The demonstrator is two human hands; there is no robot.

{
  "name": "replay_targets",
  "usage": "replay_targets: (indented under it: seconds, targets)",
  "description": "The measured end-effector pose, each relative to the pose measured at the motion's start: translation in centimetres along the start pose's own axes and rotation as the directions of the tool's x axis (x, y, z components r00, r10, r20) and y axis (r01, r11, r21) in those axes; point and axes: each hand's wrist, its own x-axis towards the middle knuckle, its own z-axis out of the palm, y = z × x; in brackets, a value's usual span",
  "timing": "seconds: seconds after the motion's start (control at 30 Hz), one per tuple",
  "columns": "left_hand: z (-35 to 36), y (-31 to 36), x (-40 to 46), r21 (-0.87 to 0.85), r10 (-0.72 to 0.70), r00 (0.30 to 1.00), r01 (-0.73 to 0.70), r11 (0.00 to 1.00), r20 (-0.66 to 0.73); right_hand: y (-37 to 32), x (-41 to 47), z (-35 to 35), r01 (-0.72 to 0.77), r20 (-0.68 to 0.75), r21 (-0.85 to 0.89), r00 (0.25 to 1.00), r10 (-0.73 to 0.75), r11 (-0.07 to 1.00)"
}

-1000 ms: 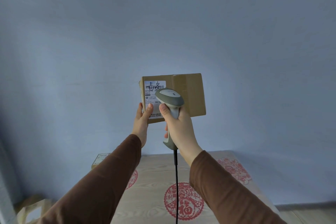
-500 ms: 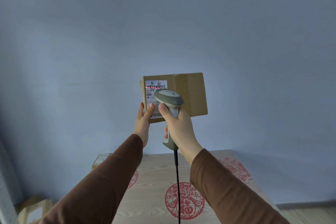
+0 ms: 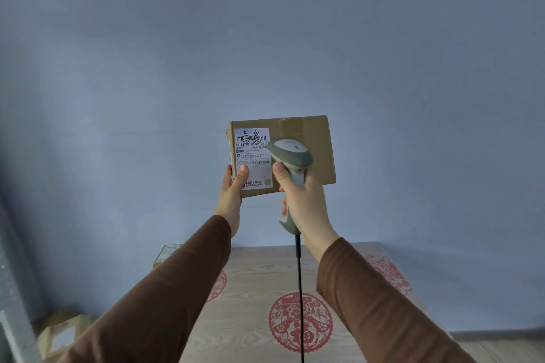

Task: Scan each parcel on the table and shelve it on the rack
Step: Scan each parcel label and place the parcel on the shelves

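Above the wood-grain table point(image 3: 256, 274), left hand point(image 3: 231, 197) gripping flat cardboard parcel point(image 3: 306, 144), right hand point(image 3: 306, 200) clasping smooth scanner point(image 3: 290, 153).

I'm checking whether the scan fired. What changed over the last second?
A red scan line showed across the label half a second ago and is gone now. Otherwise nothing moved much: the left hand still holds up the parcel, the right hand still aims the scanner at it.

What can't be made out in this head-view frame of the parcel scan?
- Rack: not in the head view at all.
- Second parcel on the table: mostly hidden behind the left sleeve.
- Label on the held parcel: fine print too small; scanner covers its right edge.
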Motion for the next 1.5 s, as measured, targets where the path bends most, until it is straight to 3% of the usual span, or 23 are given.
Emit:
replay_targets:
  seconds: [0.17, 0.33, 0.57, 0.83, 1.13, 1.37, 1.5]
  targets:
    - [-3.4, 1.3, -1.3, -0.021, -0.035, 0.994, 0.033, 0.999, -0.106, 1.9, 1.9, -1.3, -0.011, -0.175, 0.053, 0.984, 0.021, 0.999]
    - [-9.5, 3.0, -4.1, 0.011, -0.036, 0.965, 0.040, 0.999, -0.261, 4.8, 2.9, 1.2, -0.102, -0.190, 0.114, 0.974, 0.123, 0.988]
    - [-19.3, 6.3, -9.7, 0.039, -0.041, 0.930, 0.059, 0.997, -0.366, 6.9, 0.7, 11.7, -0.262, 0.049, 0.246, 0.965, 0.258, 0.933]
    - [-34.0, 12.4, -19.4, 0.101, -0.023, 0.867, 0.084, 0.991, -0.498, 5.6, -6.9, 29.6, -0.391, 0.291, 0.337, 0.908, 0.301, 0.856]
    - [-52.3, 19.2, -34.4, 0.032, -0.057, 0.647, 0.125, 0.992, -0.760, 2.9, -20.6, 50.5, -0.532, 0.564, 0.214, 0.752, 0.341, 0.820]
    - [-63.3, 22.4, -44.1, -0.034, -0.092, 0.370, 0.160, 0.986, -0.924, 1.8, -30.8, 63.9, -0.575, 0.705, 0.123, 0.625, 0.337, 0.809]
    - [-68.6, 23.0, -47.5, -0.055, -0.106, 0.274, 0.188, 0.981, -0.956, 2.2, -34.9, 70.7, -0.587, 0.769, 0.036, 0.533, 0.353, 0.808]
